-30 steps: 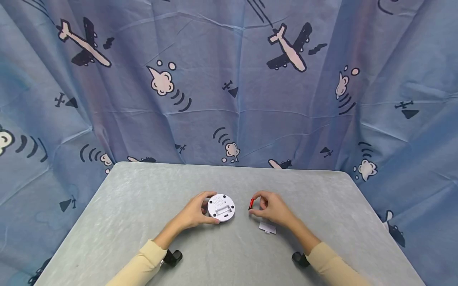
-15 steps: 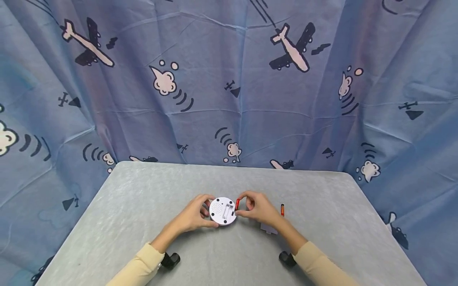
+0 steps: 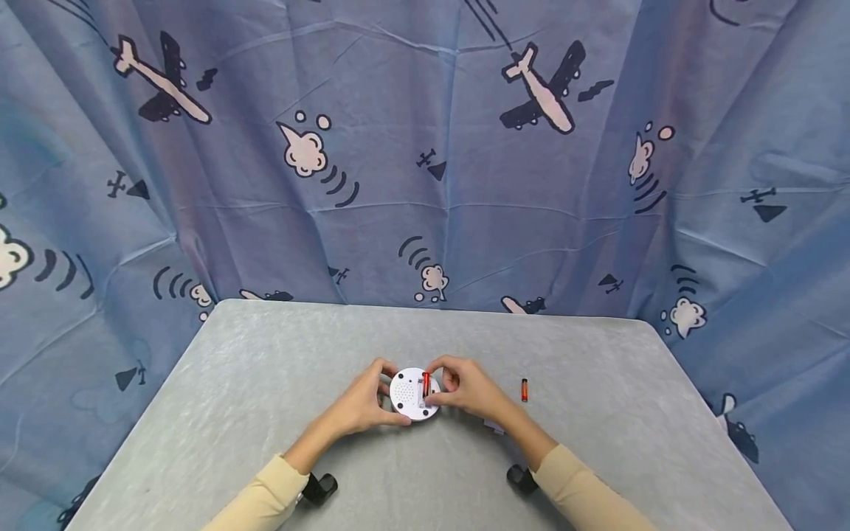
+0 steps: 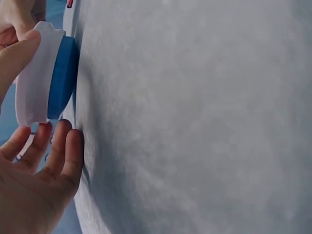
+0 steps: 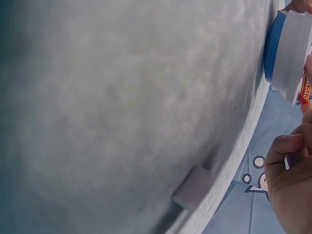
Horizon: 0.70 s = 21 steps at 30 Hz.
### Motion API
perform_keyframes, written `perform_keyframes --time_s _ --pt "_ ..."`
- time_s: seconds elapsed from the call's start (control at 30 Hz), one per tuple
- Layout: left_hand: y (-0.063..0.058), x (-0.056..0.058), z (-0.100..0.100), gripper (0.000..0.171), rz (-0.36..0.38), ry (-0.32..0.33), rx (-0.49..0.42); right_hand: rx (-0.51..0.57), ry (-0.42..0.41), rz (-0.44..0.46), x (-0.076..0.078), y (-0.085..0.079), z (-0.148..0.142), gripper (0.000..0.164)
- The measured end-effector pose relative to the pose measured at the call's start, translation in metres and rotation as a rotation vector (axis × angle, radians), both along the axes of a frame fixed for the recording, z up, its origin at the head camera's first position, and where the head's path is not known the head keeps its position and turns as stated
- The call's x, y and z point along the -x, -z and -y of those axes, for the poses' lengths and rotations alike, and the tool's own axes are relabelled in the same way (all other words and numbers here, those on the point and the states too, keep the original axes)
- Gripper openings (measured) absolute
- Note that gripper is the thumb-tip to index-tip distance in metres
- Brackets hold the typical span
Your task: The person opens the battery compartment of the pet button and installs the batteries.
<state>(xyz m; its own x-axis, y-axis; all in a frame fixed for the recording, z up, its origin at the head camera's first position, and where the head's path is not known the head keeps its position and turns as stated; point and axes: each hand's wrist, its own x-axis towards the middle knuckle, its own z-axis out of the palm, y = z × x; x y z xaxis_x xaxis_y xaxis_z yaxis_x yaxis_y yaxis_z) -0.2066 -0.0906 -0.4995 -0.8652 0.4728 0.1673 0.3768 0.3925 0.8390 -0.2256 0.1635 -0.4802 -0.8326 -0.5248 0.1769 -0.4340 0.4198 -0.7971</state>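
A round white device [image 3: 402,398] lies with its dotted, black-footed face up and its battery slot showing in the head view. My left hand [image 3: 361,402] grips it by the left rim between thumb and fingers. From the side, in the left wrist view, a blue part [image 4: 63,78] forms its underside, toward the table. My right hand [image 3: 470,389] pinches a red battery [image 3: 426,383] by its two ends, right over the slot. In the right wrist view the same battery [image 5: 305,90] overlaps the device's upper face; part of it is behind the fingers.
A second red battery [image 3: 524,389] lies on the grey table [image 3: 279,354] to the right of my right hand. The small white battery cover [image 3: 494,426] is partly hidden under the right forearm. A blue patterned curtain [image 3: 372,251] hangs behind the table.
My right hand has carried the red battery leftward, from beside the device to over its slot. The left hand has turned the device, so the slot now runs upright in the head view.
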Motion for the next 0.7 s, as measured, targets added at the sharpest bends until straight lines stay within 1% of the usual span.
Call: perform_keyframes --time_s 0.17,0.33,0.57,0.7 --pt "-0.0002 -0.0002 -0.0026 0.087 -0.045 0.01 0.031 -0.007 -0.028 -0.01 0.0002 0.0026 0.001 0.038" --pt "0.0003 0.0005 -0.0033 0.084 -0.037 0.02 0.036 -0.025 -0.037 -0.001 0.0001 0.0035 0.0016 0.037" --pt "0.0008 0.0002 -0.0035 0.083 -0.018 0.03 0.015 0.001 -0.06 0.025 0.0002 0.0043 0.0003 0.036" --pt "0.0011 0.0009 -0.003 0.083 -0.019 0.023 0.029 0.025 -0.071 0.018 0.0003 0.0065 0.0002 0.035"
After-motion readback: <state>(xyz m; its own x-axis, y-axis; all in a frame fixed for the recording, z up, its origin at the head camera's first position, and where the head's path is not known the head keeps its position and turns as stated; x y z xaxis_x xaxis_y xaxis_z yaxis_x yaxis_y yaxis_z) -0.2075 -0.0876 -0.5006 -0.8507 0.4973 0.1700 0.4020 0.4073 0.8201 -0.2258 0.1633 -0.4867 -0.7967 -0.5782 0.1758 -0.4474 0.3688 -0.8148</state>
